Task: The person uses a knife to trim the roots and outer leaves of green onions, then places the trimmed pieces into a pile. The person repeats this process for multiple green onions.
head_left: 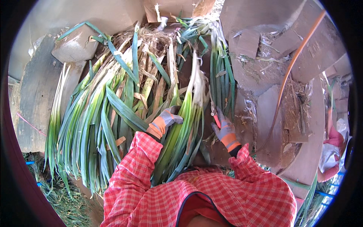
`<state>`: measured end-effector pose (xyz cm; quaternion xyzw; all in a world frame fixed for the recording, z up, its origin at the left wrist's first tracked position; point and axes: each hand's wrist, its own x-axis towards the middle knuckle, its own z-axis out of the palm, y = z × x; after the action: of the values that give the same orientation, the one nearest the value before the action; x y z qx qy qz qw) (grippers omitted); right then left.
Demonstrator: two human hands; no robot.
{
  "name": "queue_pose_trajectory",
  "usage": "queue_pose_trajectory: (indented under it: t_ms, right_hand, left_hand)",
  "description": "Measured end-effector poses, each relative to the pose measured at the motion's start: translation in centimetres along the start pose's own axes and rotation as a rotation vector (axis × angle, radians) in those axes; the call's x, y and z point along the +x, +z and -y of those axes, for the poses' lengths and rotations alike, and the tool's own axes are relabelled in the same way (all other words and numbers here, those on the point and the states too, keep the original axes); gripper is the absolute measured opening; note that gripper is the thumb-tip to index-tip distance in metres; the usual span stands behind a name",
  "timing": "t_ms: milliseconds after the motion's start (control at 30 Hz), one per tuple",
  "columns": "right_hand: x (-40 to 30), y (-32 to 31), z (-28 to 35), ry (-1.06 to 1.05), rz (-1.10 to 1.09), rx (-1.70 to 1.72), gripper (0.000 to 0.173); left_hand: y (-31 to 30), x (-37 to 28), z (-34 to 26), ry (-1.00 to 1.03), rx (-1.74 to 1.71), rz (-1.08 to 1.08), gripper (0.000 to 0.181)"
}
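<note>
A large heap of leeks or big green onions (pixel 90 113) with green leaves and dry roots covers the left of the work surface. My left hand (pixel 165 120), in a grey and orange glove, rests against a stalk bundle (pixel 184 119) with white ends pointing away; whether its fingers grip the stalks cannot be told. To the right of that bundle, my right hand (pixel 225 130), in a matching glove, is on the red handle of a slim tool (pixel 216 117), perhaps an air nozzle. Beyond it lies a bunch of peeled stalks (pixel 221 68), white ends at the far side.
An orange-brown hose (pixel 286 76) curves down the right side over boards and cardboard (pixel 268 113) strewn with peelings. A pale block (pixel 75 44) sits at the far left, beside a worn wooden board (pixel 39 96). Part of another person (pixel 331 150) shows at the right rim.
</note>
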<state>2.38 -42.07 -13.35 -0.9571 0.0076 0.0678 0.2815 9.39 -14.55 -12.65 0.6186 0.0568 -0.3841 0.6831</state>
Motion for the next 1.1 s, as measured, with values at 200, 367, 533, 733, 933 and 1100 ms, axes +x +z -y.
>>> queue_pose_trajectory:
  t_ms: [200, 367, 533, 733, 933, 1100]
  right_hand:
    - [-2.2, -0.5, 1.7, -0.086, -0.013, 0.009, 0.077]
    - [-2.0, -1.4, 5.7, -0.209, 0.071, -0.041, 0.076]
    - [-1.1, 1.3, 4.9, -0.26, 0.196, -0.27, 0.077]
    - [-2.7, 1.4, 5.7, -0.307, 0.259, -0.224, 0.078]
    - [-1.4, 1.0, 5.6, -0.286, 0.29, -0.264, 0.08]
    - [3.8, 1.0, 6.5, -0.315, 0.239, -0.23, 0.077]
  left_hand:
    - [6.2, -2.4, 0.2, -0.051, 1.02, -0.256, 0.077]
    - [9.9, -4.7, 4.6, -0.007, 1.212, 0.014, 0.075]
    - [3.9, -3.2, 4.4, 0.261, 1.376, -0.645, 0.071]
    - [4.0, -2.1, 6.4, 0.136, 1.54, -0.656, 0.071]
    - [4.8, -1.1, 5.7, 0.099, 1.587, -0.702, 0.062]
    - [4.6, -0.1, 2.2, -0.077, 1.448, -0.584, 0.078]
